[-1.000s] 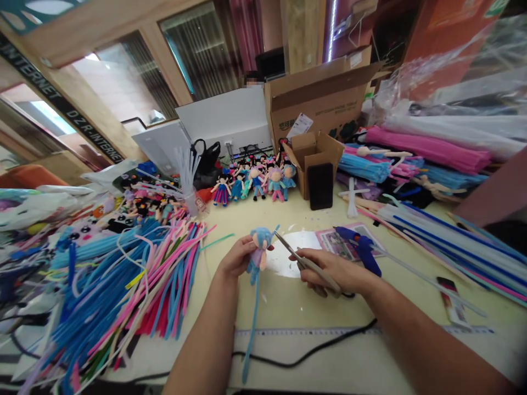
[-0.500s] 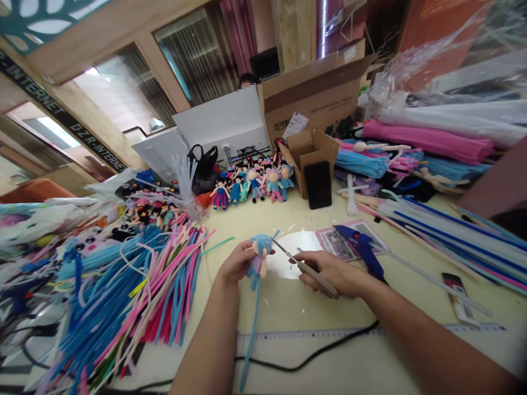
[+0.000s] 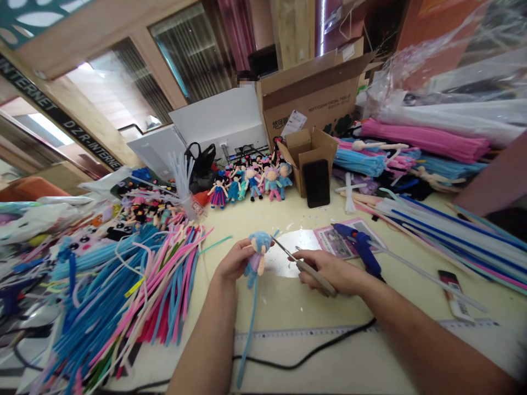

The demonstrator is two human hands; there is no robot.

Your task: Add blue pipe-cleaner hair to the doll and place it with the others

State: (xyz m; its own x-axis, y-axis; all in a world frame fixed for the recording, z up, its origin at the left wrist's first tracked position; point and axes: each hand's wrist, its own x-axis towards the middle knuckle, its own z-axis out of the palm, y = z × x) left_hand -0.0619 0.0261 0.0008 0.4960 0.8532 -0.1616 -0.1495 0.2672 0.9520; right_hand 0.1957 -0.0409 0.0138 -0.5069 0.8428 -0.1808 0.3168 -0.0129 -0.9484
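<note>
A small doll (image 3: 258,257) with blue hair and a lilac top, made of fuzzy pipe cleaner, is pinched in my left hand (image 3: 234,262). From its lower end a long blue pipe cleaner (image 3: 248,340) trails down over the table. A short blue stub pokes out at the right of its head. My right hand (image 3: 329,270) is closed around the handles of a pair of scissors (image 3: 315,277). The scissor blades reach left, their tips close by the stub; whether they touch it I cannot tell.
Pipe cleaners (image 3: 111,296) in many colours heap at left. Finished dolls (image 3: 252,184) stand at the back beside a small carton (image 3: 307,151) and a black phone (image 3: 317,184). A blue glue gun (image 3: 362,249) lies right of my hand; a black cable (image 3: 304,356) and ruler (image 3: 284,333) cross the front.
The view has shifted slightly. My hands, the doll and the scissors hold nearly the same positions relative to one another.
</note>
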